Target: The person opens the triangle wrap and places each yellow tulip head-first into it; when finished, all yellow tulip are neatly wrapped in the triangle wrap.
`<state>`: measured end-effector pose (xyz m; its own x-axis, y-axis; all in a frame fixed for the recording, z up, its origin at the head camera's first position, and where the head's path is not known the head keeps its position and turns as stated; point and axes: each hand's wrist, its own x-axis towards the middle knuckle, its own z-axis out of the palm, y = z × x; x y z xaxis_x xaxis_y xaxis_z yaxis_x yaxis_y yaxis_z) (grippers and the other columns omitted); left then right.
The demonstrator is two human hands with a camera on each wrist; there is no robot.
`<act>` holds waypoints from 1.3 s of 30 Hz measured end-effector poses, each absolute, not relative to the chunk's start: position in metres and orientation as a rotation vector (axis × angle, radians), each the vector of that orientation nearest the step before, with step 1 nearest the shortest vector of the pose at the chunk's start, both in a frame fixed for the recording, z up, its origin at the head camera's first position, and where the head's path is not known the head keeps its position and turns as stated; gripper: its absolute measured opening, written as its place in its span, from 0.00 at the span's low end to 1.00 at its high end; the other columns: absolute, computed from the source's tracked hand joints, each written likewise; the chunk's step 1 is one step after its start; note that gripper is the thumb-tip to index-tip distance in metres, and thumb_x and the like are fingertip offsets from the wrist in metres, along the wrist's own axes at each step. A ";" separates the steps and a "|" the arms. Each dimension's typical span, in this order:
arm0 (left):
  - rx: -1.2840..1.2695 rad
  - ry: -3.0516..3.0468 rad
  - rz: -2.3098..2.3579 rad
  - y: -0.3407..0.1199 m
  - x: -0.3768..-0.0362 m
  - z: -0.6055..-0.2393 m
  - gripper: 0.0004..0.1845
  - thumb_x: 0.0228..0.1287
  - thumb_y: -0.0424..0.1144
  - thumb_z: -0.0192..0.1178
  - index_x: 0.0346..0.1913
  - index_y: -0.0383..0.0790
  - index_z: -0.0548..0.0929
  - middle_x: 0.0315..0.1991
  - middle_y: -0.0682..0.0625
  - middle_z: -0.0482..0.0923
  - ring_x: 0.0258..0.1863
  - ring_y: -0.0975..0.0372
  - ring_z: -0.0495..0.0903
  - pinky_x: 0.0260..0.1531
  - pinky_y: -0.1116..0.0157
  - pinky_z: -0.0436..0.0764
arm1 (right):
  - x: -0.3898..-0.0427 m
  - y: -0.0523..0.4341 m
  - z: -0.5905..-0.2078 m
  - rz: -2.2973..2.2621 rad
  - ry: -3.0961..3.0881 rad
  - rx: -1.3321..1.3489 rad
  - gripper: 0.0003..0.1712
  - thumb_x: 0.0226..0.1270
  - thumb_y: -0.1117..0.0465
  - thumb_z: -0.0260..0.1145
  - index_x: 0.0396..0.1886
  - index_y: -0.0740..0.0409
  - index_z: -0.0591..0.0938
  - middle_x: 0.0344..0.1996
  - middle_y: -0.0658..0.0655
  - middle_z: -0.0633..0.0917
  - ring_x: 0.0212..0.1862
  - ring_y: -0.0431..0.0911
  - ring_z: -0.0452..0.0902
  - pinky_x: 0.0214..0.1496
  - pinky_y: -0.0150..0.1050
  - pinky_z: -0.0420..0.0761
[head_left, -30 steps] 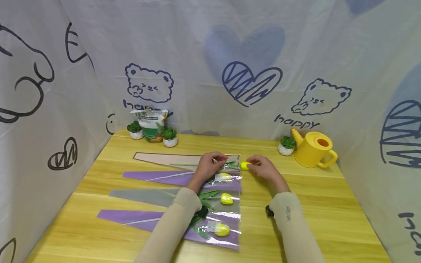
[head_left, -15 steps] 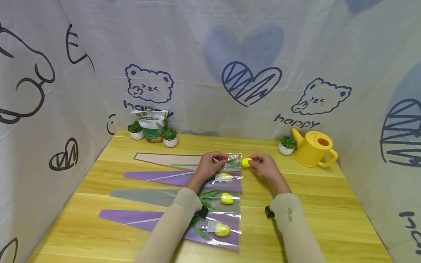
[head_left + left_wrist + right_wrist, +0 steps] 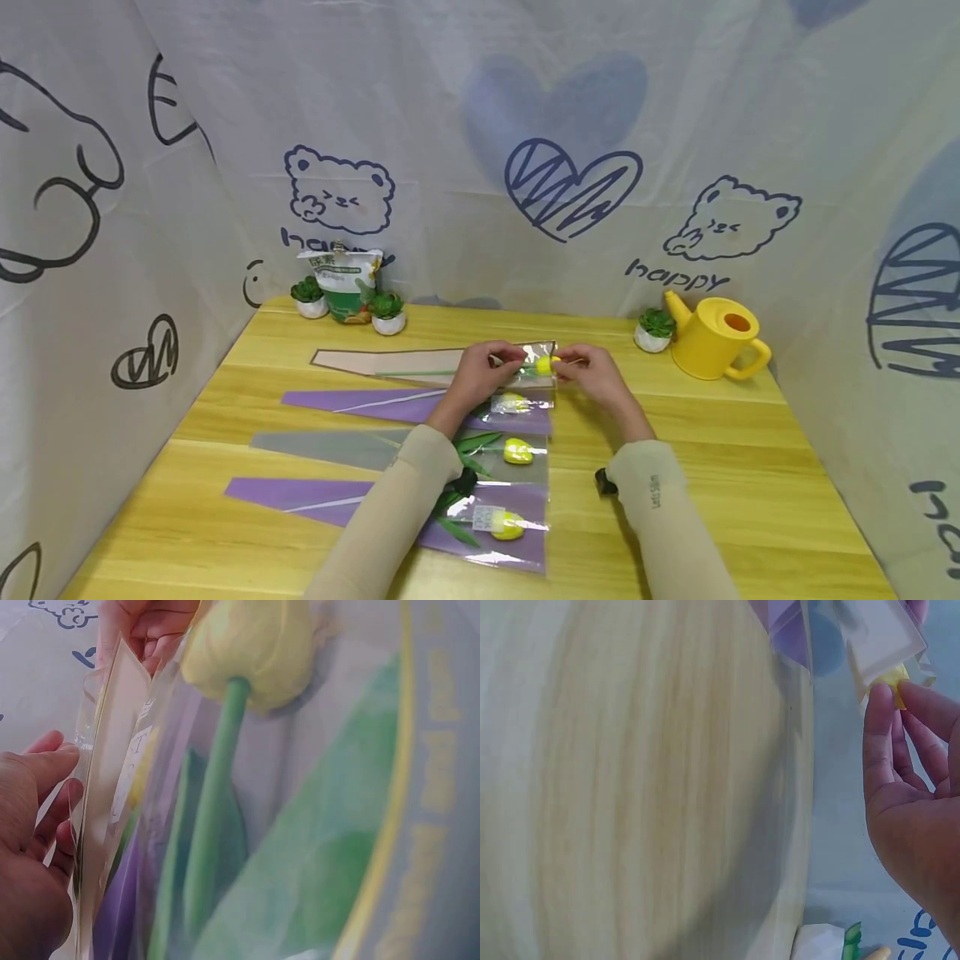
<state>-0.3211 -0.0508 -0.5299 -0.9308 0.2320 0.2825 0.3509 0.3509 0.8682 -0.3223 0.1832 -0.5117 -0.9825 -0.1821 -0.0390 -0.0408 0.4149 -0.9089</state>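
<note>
Here, view by view:
Left hand: the left hand [image 3: 480, 379] rests at the open end of the beige sleeve [image 3: 390, 364], its fingers [image 3: 45, 769] pinching the clear film apart at the mouth.
Right hand: the right hand [image 3: 592, 377] pinches the yellow tulip head [image 3: 545, 364] with thumb and fingertips [image 3: 889, 712].
Tulip: the bloom sits right at the sleeve's mouth, its green stem [image 3: 420, 372] lying inside along the sleeve, far side of the bench [image 3: 750, 450].
Head view only: three more wrapped tulips [image 3: 517, 452] lie in a row nearer the person; a yellow watering can [image 3: 712, 337], small potted plants [image 3: 387, 312] and a printed pouch [image 3: 343, 283] stand along the back edge.
Left wrist view only: stem and leaves seen close through the film; a white label on the sleeve.
Right wrist view only: bare bench wood; the bloom mostly hidden behind the fingertips.
</note>
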 end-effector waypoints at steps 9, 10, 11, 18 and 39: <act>-0.531 -2.490 -1.649 -0.049 -0.320 -0.529 0.06 0.68 0.37 0.70 0.45 0.44 0.92 0.41 0.51 0.91 0.36 0.66 0.82 0.35 0.71 0.77 | -0.324 0.180 -0.514 -1.574 2.519 -0.164 0.12 0.74 0.65 0.67 0.53 0.66 0.84 0.46 0.64 0.88 0.40 0.44 0.83 0.46 0.37 0.86; -0.534 -2.490 -1.653 -0.048 -0.320 -0.529 0.06 0.68 0.37 0.70 0.45 0.44 0.92 0.42 0.51 0.91 0.36 0.66 0.82 0.35 0.71 0.77 | -0.324 0.180 -0.514 -1.572 2.519 -0.165 0.12 0.74 0.66 0.67 0.53 0.66 0.84 0.47 0.64 0.88 0.41 0.43 0.83 0.46 0.37 0.85; -0.535 -2.493 -1.653 -0.048 -0.320 -0.528 0.06 0.68 0.37 0.70 0.45 0.44 0.92 0.42 0.51 0.91 0.36 0.66 0.82 0.35 0.71 0.77 | -0.324 0.179 -0.514 -1.572 2.521 -0.157 0.12 0.73 0.67 0.67 0.53 0.66 0.84 0.47 0.63 0.88 0.41 0.43 0.83 0.46 0.36 0.85; -0.535 -2.508 -1.668 -0.046 -0.318 -0.528 0.07 0.69 0.37 0.69 0.46 0.44 0.92 0.43 0.50 0.91 0.37 0.64 0.84 0.34 0.70 0.78 | -0.322 0.177 -0.512 -1.569 2.511 -0.243 0.09 0.73 0.72 0.65 0.50 0.70 0.84 0.52 0.67 0.87 0.44 0.42 0.83 0.49 0.33 0.83; -0.543 -2.518 -1.639 -0.046 -0.319 -0.531 0.06 0.69 0.36 0.69 0.46 0.42 0.91 0.40 0.50 0.91 0.35 0.65 0.82 0.34 0.70 0.76 | -0.321 0.182 -0.520 -1.563 2.487 -0.238 0.14 0.75 0.66 0.64 0.56 0.66 0.84 0.59 0.65 0.85 0.61 0.57 0.81 0.67 0.51 0.78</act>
